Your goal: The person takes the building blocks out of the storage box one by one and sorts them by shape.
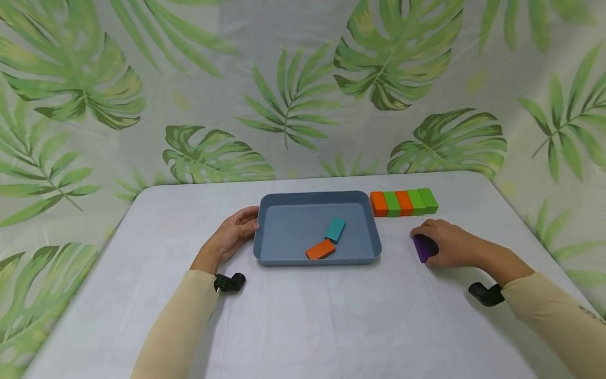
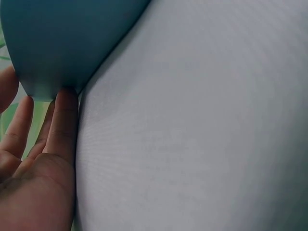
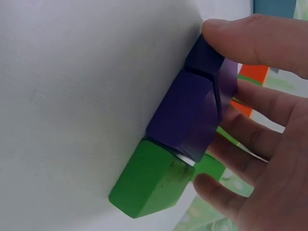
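Observation:
My left hand [image 1: 233, 235] is at the left side of a blue-grey tray [image 1: 312, 198], with nearly straight fingertips touching its outer wall, also seen in the left wrist view. Inside the tray lie a teal block [image 1: 335, 230] and an orange block [image 1: 321, 249]. To the right of the tray, my right hand [image 1: 450, 243] has thumb and fingers around a purple block [image 1: 421, 249]. The right wrist view shows the thumb pressing one end of this purple block [image 3: 204, 55]. A second purple block [image 3: 179, 108] and a green block [image 3: 149, 178] stand in line beside it, mostly hidden from the head view.
A row of orange and green blocks [image 1: 404, 203] stands by the tray's right back corner, beyond my right hand. White cloth [image 1: 331, 321] covers the table. Behind it hangs a leaf-patterned curtain [image 1: 303, 158].

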`<state>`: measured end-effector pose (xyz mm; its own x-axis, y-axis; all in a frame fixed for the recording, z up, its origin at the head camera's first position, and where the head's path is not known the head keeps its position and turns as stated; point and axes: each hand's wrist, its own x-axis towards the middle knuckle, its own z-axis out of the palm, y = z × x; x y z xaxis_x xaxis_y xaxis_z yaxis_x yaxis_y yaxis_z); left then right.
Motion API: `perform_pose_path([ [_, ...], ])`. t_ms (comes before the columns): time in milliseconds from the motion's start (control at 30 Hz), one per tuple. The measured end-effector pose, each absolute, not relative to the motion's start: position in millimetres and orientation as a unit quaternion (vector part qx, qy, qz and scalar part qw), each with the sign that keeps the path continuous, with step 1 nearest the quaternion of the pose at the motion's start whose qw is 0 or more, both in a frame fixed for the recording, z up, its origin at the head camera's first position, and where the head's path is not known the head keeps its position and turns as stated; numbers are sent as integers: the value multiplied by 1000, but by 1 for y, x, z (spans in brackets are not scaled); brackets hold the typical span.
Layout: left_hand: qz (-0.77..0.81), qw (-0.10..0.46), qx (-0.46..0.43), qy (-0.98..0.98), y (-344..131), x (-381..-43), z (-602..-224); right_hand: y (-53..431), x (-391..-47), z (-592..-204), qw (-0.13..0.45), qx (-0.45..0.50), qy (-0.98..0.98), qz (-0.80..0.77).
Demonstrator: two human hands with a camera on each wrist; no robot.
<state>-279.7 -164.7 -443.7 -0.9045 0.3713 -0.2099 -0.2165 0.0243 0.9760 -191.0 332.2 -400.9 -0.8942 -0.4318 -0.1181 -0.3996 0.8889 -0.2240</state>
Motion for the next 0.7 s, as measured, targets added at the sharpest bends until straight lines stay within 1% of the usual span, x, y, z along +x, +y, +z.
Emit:
perform_pose_path([
  [200, 692, 211, 57, 688, -165, -280, -444, 331, -192, -398, 92, -210, 970, -87],
  [300, 691, 211, 58, 688, -165, -280, -444, 324, -192, -390, 81, -218, 967, -100],
  [467, 692, 213, 58, 687, -166, -281, -445, 299, -196, -366, 46, -244, 961, -120],
  [700, 693, 212, 54, 687, -165, -281, -445, 257, -212, -338, 32, -267, 956, -117],
])
